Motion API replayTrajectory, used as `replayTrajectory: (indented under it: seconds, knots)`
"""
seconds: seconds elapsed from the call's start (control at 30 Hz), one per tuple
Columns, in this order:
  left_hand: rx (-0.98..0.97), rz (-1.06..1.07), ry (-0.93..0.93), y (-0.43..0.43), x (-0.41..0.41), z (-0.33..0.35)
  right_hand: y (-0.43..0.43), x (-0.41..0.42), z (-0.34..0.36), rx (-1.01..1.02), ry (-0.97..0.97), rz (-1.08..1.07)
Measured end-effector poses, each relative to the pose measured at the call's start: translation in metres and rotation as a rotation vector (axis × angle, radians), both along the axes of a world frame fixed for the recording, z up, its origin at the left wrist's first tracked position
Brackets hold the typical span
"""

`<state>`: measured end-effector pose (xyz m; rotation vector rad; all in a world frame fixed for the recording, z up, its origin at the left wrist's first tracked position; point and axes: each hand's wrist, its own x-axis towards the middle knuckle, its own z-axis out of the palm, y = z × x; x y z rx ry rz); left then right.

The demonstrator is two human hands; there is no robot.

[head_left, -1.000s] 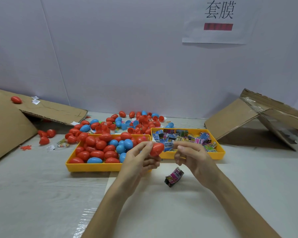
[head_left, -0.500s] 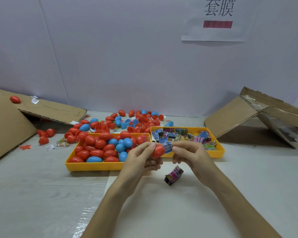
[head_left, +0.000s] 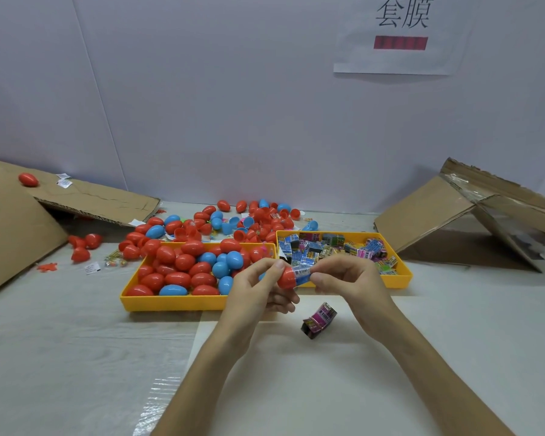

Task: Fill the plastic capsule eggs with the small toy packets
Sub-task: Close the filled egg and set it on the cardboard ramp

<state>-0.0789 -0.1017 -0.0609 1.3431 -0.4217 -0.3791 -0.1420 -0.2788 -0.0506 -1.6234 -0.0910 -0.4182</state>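
My left hand [head_left: 258, 291] grips a red egg half [head_left: 286, 277] in front of the two yellow trays. My right hand [head_left: 348, 280] pinches a small blue toy packet [head_left: 302, 274] whose end sits in the mouth of that half. A purple toy packet [head_left: 319, 320] lies on the white sheet just below my hands. The left yellow tray [head_left: 170, 303] holds several red and blue eggs. The right yellow tray [head_left: 403, 276] holds several toy packets.
Loose red and blue eggs and egg halves [head_left: 233, 225] lie scattered behind the trays. Flattened cardboard [head_left: 13, 225] slopes at the left with a red egg [head_left: 28, 179] on it; more cardboard [head_left: 447, 212] leans at the right. A white wall stands behind.
My right hand has brought the blue packet over to the red egg half and its end now sits in the opening. My left hand has stayed nearly still.
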Motion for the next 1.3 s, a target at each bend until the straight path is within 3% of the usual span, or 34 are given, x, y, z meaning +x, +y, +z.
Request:
replayTrajectory:
  seconds: [0.37, 0.67, 0.9, 1.3]
  knots:
    - [0.105, 0.062, -0.069, -0.0035, -0.0010, -0.0026, 0.0024, 0.0013, -0.0017, -0.084, -0.037, -0.032]
    - [0.130, 0.084, -0.112, -0.0051, -0.0027, -0.0018, 0.0091, 0.0028, -0.0048, -0.304, -0.121, -0.094]
    - [0.035, 0.003, -0.177, -0.0041, -0.0037, -0.0018, 0.0033, 0.0055, -0.0056, -0.269, -0.193, -0.174]
    - [0.024, 0.070, -0.249, -0.0046, -0.0039, -0.0025, 0.0059, 0.0047, -0.0049, -0.295, -0.249, -0.233]
